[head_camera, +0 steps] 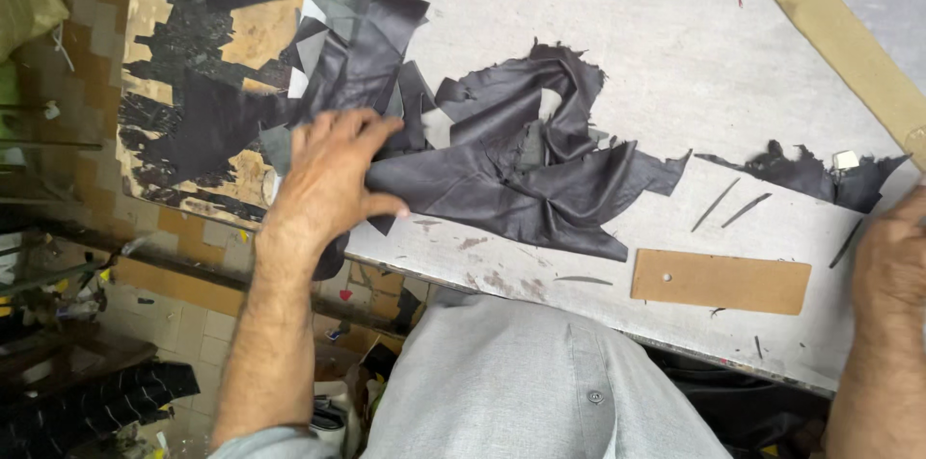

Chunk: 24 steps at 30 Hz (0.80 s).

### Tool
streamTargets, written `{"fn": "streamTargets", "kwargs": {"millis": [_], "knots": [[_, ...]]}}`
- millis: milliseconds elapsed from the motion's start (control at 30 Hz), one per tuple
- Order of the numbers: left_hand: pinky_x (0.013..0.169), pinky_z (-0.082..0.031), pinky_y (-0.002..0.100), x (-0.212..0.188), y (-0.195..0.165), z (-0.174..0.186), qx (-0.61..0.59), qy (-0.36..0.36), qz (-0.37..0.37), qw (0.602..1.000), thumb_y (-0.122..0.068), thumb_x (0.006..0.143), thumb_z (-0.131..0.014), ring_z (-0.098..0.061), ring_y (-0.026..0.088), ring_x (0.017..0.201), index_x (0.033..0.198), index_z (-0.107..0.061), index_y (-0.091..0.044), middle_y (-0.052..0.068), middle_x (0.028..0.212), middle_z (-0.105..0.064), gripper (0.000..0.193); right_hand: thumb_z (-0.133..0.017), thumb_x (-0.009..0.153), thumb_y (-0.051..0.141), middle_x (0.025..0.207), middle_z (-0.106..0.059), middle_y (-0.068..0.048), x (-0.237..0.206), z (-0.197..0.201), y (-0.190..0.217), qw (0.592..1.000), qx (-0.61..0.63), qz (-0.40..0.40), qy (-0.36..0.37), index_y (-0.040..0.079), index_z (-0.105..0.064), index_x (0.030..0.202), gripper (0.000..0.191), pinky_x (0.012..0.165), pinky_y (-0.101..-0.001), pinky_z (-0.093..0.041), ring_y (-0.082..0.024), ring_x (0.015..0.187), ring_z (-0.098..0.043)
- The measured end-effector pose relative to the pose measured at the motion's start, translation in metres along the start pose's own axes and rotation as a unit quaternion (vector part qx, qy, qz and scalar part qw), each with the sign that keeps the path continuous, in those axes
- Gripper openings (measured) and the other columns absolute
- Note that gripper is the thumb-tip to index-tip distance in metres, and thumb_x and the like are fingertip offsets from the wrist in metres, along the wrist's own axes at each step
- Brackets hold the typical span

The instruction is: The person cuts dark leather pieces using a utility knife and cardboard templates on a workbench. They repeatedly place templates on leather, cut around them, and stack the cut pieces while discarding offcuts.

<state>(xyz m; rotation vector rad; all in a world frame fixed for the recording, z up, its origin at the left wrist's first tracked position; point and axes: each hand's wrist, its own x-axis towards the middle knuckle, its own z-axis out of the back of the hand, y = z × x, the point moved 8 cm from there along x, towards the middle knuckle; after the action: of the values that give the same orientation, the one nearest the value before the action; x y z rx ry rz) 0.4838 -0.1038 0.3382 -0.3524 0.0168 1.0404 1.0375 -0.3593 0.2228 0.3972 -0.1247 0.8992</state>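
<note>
grey table (675, 64) holds cardboard strip (721, 282); left hand (333, 175) open on leather scraps (502, 170), right hand (892, 261) unclear.

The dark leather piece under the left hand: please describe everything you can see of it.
The dark leather piece is a thin, soft sheet, dark grey-purple with a slight sheen. Its edges are ragged and irregular, with a hole cut near the top. It lies crumpled and folded on the pale worktable, beside a heap of similar scraps. The left hand presses on its left end.
</note>
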Motion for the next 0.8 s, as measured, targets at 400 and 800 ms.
{"fn": "streamTargets", "kwargs": {"millis": [400, 800], "knots": [[0.07, -0.061, 0.033, -0.066, 0.007, 0.008, -0.203, 0.005, 0.02, 0.979, -0.02, 0.085, -0.079, -0.076, 0.019, 0.081, 0.113, -0.075, -0.01, 0.009, 0.103, -0.079, 0.03, -0.077, 0.098, 0.017, 0.099, -0.073, -0.005, -0.031, -0.042, 0.257, 0.891, 0.333, 0.166, 0.261, 0.014, -0.076, 0.1, 0.004, 0.082, -0.0307, -0.061, -0.015, 0.095, -0.07], [0.084, -0.061, 0.027, -0.031, -0.009, 0.032, -0.331, 0.178, -0.033, 0.926, -0.012, 0.092, -0.067, -0.076, 0.015, 0.092, 0.126, -0.071, -0.005, 0.01, 0.109, -0.082, 0.035, -0.056, 0.113, 0.014, 0.108, -0.069, -0.01, 0.051, 0.133, 0.08, 0.889, 0.446, 0.054, 0.089, 0.008, -0.054, 0.136, 0.023, 0.094, -0.0308, -0.063, -0.016, 0.101, -0.072]]}}
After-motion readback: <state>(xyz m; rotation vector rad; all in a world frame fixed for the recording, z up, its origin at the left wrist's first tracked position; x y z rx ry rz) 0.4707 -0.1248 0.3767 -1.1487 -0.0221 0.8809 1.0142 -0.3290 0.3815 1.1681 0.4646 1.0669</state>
